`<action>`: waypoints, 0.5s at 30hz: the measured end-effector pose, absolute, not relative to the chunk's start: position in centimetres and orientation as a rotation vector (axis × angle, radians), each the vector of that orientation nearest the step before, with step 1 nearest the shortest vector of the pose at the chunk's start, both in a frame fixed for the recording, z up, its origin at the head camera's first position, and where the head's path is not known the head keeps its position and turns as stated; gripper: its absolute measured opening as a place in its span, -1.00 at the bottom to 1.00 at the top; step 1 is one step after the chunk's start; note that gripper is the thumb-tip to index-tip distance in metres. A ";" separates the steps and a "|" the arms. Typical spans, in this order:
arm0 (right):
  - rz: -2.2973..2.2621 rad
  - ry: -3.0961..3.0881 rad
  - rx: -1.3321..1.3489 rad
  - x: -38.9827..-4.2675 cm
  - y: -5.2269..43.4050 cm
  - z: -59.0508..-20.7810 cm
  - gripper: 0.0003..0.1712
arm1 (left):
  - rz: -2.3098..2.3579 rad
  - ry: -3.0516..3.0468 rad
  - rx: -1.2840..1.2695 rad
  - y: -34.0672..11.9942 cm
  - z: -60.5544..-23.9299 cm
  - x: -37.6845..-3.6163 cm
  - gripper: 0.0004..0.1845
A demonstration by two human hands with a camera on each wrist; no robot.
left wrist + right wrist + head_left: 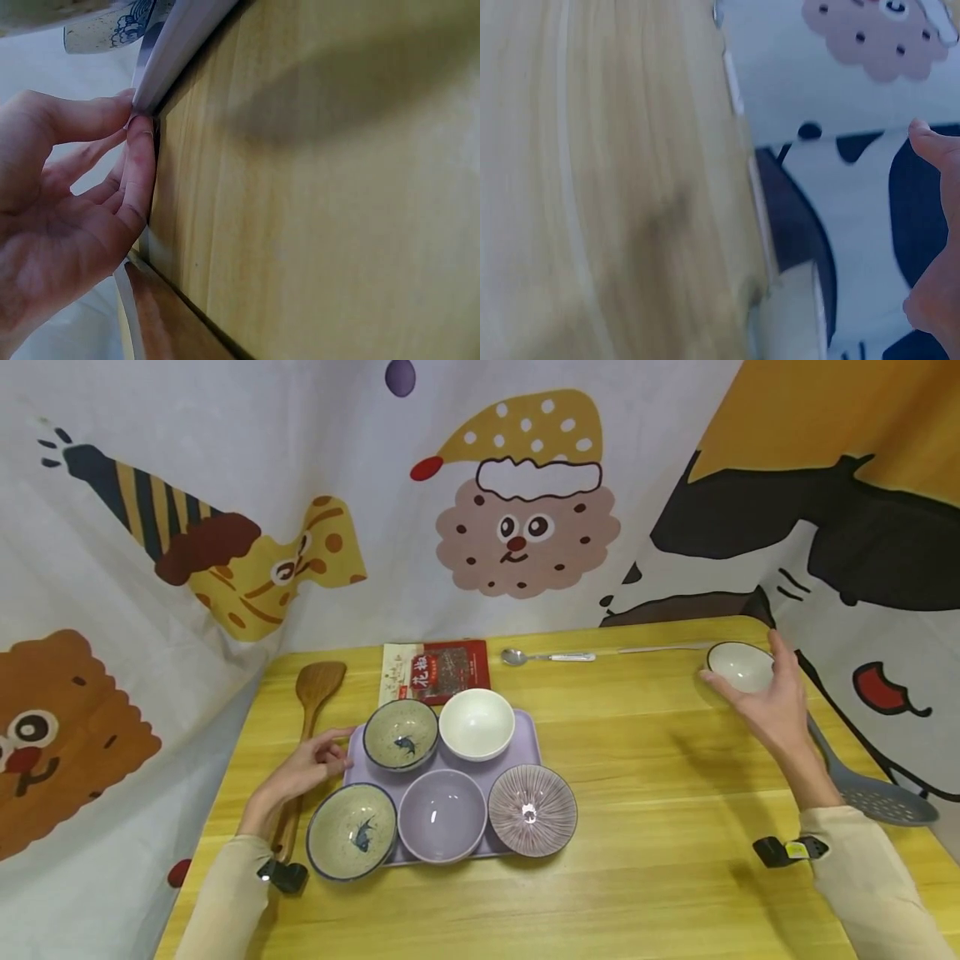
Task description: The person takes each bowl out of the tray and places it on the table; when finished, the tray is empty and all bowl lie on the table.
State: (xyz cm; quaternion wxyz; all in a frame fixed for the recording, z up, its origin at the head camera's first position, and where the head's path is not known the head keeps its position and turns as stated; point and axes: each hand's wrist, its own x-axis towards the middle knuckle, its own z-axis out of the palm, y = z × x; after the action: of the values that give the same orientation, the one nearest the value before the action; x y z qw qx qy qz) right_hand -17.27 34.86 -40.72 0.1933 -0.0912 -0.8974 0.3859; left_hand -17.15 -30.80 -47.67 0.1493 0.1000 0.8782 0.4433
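Observation:
A lilac tray (517, 720) on the yellow table carries several bowls: two with fish patterns (401, 733) (351, 831), a white one (476, 723), a plain purple one (441, 815) and a striped one (532, 809). My left hand (337, 758) is at the tray's left edge; in the left wrist view my left hand (133, 118) pinches the tray rim (176, 49) between thumb and forefinger. At the far right, my right hand (750, 681) is spread round a small white bowl (738, 664). The blurred right wrist view shows a gap between that bowl (799, 315) and my palm.
A wooden spatula (318, 687) lies left of the tray, under my left forearm. A red spice packet (435, 670) and a metal spoon (547, 656) lie behind the tray. A grey slotted spoon (873, 789) lies at the right table edge. Cartoon-print cloth surrounds the table.

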 end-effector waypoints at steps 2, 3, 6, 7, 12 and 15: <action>1.129 -2.506 -0.200 -16.9 33.9 -40.2 0.20 | 1.272 2.524 0.275 -30.8 -47.6 -17.1 -0.37; 1.144 -2.497 -0.168 -16.7 33.5 -40.0 0.19 | 1.268 2.525 0.274 -30.8 -47.6 -17.1 -0.37; 1.174 -2.481 -0.069 -15.8 32.0 -39.2 0.17 | 1.273 2.522 0.284 -30.7 -47.5 -17.1 -0.37; 1.177 -2.482 -0.038 -15.5 31.6 -39.0 0.17 | 1.277 2.520 0.282 -30.7 -47.5 -17.1 -0.37; 1.177 -2.489 0.125 -14.0 29.2 -38.0 0.19 | 1.295 2.508 0.283 -30.5 -47.4 -17.1 -0.36; 1.212 -2.500 0.211 -13.3 27.8 -37.7 0.21 | 1.290 2.508 0.276 -30.6 -47.4 -17.1 -0.36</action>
State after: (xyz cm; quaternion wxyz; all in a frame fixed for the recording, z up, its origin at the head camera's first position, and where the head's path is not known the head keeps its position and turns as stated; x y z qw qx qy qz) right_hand -13.31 27.79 -37.66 0.1769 0.0745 -0.8831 0.4281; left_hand -17.06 -30.61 -47.45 0.1532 0.0964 0.8746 0.4497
